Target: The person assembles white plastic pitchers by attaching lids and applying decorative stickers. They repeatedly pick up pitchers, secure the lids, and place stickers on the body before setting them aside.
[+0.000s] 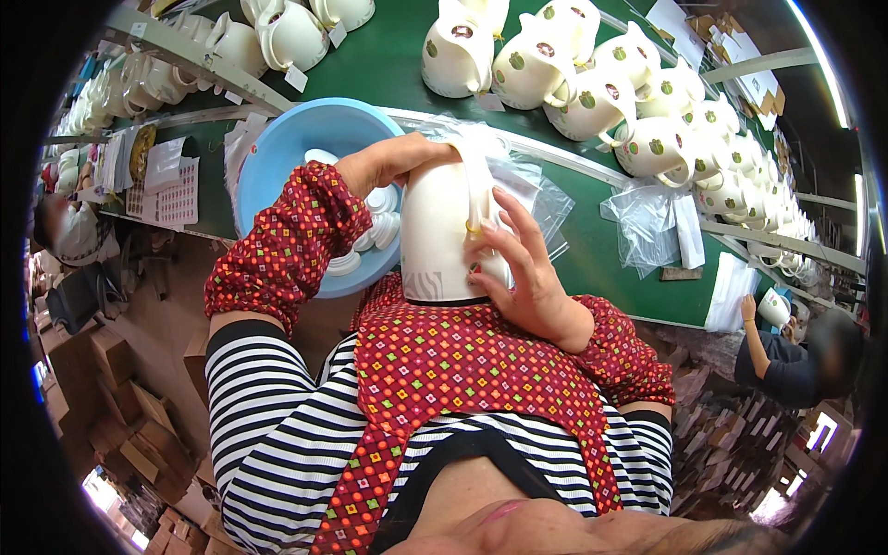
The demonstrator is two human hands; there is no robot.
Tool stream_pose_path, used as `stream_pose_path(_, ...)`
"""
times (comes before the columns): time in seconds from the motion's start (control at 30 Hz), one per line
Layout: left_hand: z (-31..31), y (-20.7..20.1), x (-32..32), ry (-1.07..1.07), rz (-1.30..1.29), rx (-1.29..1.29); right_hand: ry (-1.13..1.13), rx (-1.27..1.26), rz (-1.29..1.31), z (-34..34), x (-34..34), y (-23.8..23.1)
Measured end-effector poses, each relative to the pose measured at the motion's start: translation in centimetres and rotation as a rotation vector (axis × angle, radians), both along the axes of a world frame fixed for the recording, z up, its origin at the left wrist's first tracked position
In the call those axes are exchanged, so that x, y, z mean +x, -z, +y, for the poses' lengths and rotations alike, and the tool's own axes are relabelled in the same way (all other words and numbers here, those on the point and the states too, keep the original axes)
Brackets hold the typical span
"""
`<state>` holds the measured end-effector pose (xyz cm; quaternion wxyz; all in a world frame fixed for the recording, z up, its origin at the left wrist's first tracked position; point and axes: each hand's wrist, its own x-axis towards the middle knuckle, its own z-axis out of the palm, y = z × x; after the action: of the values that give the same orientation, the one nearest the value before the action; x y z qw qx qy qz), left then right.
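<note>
A cream-white jug-shaped kettle [435, 236] stands on my lap at the table's edge, its handle [478, 185] toward the right. My left hand [393, 162] is closed over its top, where the fingertips are partly hidden. My right hand [532, 277] rests against the right side of the kettle with fingers spread. Its index fingertip touches near the foot of the handle, and its thumb is lower down. By the thumb tip shows a small dark round mark; whether it is a sticker or a print I cannot tell. Grey leaf-like lines run along the kettle's lower side.
A light blue basin [264, 139] holding white round lids [382, 229] is at my left. Several similar kettles [532, 65] crowd the green table [592, 240] beyond. Clear plastic bags [643, 227] lie to the right. A person [795, 361] works far right; another [79, 227] sits far left.
</note>
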<state>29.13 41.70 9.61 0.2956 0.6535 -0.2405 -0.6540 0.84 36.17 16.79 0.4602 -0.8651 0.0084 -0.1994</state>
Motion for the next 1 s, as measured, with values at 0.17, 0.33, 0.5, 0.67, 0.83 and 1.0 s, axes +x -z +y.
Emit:
stream_pose_path(0.17, 0.2, 0.9, 0.1, 0.033, -0.01, -0.009, 0.142, -0.197, -0.123, -0.4, 0.5, 2.6)
stream_pose_path(0.33, 1.3, 1.5, 0.5, -0.062, 0.029, -0.104, 0.353, -0.202, -0.008, -0.7, 1.4, 3.7)
stream_pose_path(0.5, 2.3, -0.9, 2.7, -0.074, 0.015, -0.2, 0.217, -0.131, 0.125, -1.4, 1.4, 2.7)
stream_pose_path(0.67, 2.3, -9.2, 10.0, -0.082, -0.527, -0.44, 0.264, -0.15, -0.058, -3.8, 2.1, 1.2)
stream_pose_path(0.83, -1.8, -9.9, 17.2, -0.168, -1.24, -0.467, 0.359, -0.03, -0.006, -4.6, 1.5, 2.7)
stream_pose_path(1.0, -8.6, 1.2, 25.3, -0.195, -1.616, -0.699, 0.329, 0.007, 0.089, -5.4, 2.1, 3.5)
